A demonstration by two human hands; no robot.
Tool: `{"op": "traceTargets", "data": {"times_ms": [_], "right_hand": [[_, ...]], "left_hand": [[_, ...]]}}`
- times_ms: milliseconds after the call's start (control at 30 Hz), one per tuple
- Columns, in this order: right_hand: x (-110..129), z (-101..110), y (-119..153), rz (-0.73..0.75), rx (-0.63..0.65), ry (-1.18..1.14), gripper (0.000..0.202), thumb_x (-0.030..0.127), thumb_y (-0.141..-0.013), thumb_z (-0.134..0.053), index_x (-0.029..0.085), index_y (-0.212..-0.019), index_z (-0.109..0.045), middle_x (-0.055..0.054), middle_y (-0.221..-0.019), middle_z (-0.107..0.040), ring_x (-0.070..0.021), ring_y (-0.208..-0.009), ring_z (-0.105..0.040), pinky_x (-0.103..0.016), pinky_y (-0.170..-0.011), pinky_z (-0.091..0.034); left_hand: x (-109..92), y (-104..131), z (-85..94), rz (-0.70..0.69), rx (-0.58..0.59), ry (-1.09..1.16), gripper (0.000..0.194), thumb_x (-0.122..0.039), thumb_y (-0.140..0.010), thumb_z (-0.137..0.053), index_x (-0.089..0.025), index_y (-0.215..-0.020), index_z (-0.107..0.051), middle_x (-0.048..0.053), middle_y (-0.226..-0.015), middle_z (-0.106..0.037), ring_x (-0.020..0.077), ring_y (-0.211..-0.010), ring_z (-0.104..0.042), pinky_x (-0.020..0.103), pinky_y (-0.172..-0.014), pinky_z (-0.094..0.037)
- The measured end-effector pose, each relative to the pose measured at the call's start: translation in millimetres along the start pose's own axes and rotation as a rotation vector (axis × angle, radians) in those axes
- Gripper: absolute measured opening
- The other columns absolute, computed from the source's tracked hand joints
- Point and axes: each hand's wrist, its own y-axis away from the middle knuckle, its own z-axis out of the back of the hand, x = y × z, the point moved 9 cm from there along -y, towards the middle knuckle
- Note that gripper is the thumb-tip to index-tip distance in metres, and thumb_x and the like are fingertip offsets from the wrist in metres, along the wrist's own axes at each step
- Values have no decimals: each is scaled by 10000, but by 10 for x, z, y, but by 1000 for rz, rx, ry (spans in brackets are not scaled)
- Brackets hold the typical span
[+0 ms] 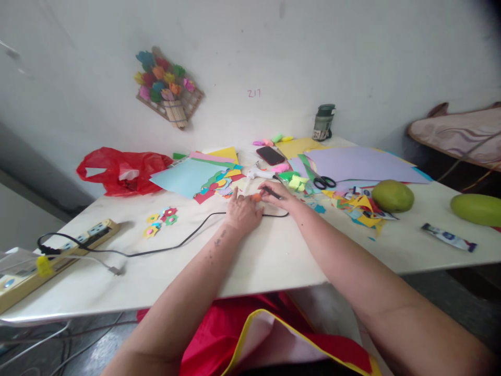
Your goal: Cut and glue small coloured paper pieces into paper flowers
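Note:
My left hand (243, 211) rests flat on the white table (274, 256), its fingers touching a small orange paper piece (256, 197). Close beside it, my right hand (278, 194) grips a thin black pen-like tool (273, 192) whose tip points at the orange piece. A white glue gun (260, 173) lies just beyond the hands, and its black cord (188, 237) runs left across the table. Coloured paper cut-outs (219, 183) are heaped just behind my left hand.
A power strip (58, 250) lies at the left edge, a red plastic bag (119, 169) behind it. Paper flowers (161, 220), black scissors (324, 181), a phone (270, 155), paper sheets (360, 163), two green mangoes (392, 196) (475, 209), a tube (449, 237) and a dark jar (323, 122) share the table.

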Motion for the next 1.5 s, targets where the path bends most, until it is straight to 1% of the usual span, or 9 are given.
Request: {"op": "traceTargets", "data": {"times_ms": [367, 600, 800, 967, 1067, 1233, 1367, 1500], "right_hand": [[9, 1, 3, 17, 13, 22, 258, 184, -659, -624, 172, -917, -634, -39, -826, -683, -197, -781, -642, -298, -727, -470], [5, 10, 12, -4, -1, -1, 260, 204, -651, -637, 171, -909, -638, -38, -814, -680, -198, -778, -642, -306, -734, -479], [22, 10, 11, 1, 2, 19, 256, 185, -651, -639, 169, -906, -629, -30, -820, -681, -196, -784, -642, -304, -737, -478], [-13, 23, 15, -35, -33, -11, 218, 174, -667, -641, 169, -885, -625, -36, -812, -679, -195, -784, -643, -320, -756, -484], [-9, 25, 19, -52, -30, -32, 220, 167, -665, -641, 170, -885, -626, -32, -812, -676, -192, -787, -642, -321, -761, -486], [29, 78, 13, -72, -55, 42, 171, 149, -679, -609, 174, -845, -637, -24, -819, -673, -188, -806, -624, -313, -772, -475], [46, 87, 19, -84, -40, 44, 189, 146, -673, -625, 173, -860, -632, -26, -820, -672, -187, -804, -624, -303, -758, -473], [80, 75, 32, -43, -11, -11, 223, 160, -658, -647, 175, -880, -628, -27, -811, -673, -185, -783, -631, -300, -747, -476]], "left_hand": [[3, 11, 21, 2, 0, 6, 454, -410, -886, -394, -148, -1186, -611, 93, -1076, -690, 266, -978, -623, 497, -1129, -166], [5, 13, 20, 6, 4, 28, 443, -397, -885, -399, -155, -1182, -621, 96, -1061, -693, 261, -972, -628, 491, -1134, -149], [21, 9, 4, 9, -4, 41, 422, -394, -882, -412, -190, -1192, -614, 82, -1046, -698, 257, -970, -628, 511, -1116, -176], [21, 7, 13, 14, 16, 34, 417, -411, -887, -405, -170, -1128, -647, 96, -1064, -693, 257, -978, -627, 499, -1117, -184], [17, 8, 23, 15, 20, 26, 416, -412, -887, -408, -169, -1129, -644, 96, -1063, -693, 259, -982, -627, 501, -1113, -191], [18, 8, 8, 17, 30, 24, 418, -412, -892, -398, -170, -1137, -634, 89, -1067, -694, 265, -988, -627, 496, -1115, -197], [15, 4, 4, 18, 34, 24, 416, -410, -889, -399, -169, -1132, -634, 92, -1070, -694, 267, -992, -626, 485, -1116, -208], [9, -3, 7, 19, 37, 26, 420, -402, -884, -408, -158, -1143, -630, 104, -1059, -694, 264, -990, -625, 474, -1117, -211]]}}
